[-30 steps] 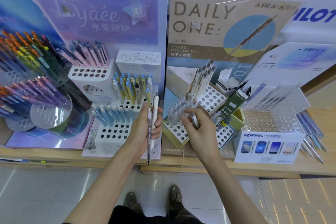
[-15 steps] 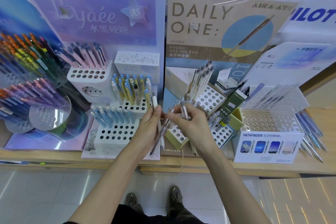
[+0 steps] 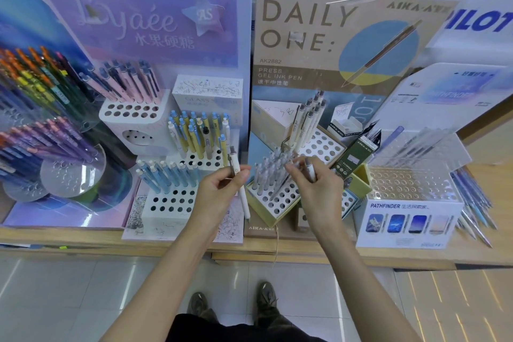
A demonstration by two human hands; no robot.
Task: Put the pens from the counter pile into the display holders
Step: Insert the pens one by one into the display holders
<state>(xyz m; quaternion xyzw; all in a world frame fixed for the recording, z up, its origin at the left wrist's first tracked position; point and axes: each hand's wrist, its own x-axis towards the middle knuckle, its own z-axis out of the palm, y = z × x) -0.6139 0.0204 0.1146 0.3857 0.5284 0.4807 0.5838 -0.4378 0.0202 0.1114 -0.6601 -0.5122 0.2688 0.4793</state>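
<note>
My left hand (image 3: 222, 191) is closed on a white pen (image 3: 241, 189) held nearly upright, tip down, just left of the beige holder (image 3: 277, 211). My right hand (image 3: 319, 191) hovers over that holder and pinches another white pen (image 3: 309, 171). A thin grey pen (image 3: 280, 187) slants from its fingertips down toward the holder's holes. Several pale grey pens (image 3: 266, 172) stand in the holder's back rows, and its front holes are bare. Loose pens (image 3: 472, 203) lie piled on the counter at far right.
A white holder (image 3: 172, 203) with blue pens stands left of my left hand. A clear Pathfinder rack (image 3: 410, 183) sits to the right. A taller white tier (image 3: 322, 147) holds cream pens behind. The wooden counter edge (image 3: 166, 239) runs below the displays.
My hands, which were meeting in front of the holder, have drawn apart. The slanted grey pen has passed from my left hand to my right, which now sits over the holder.
</note>
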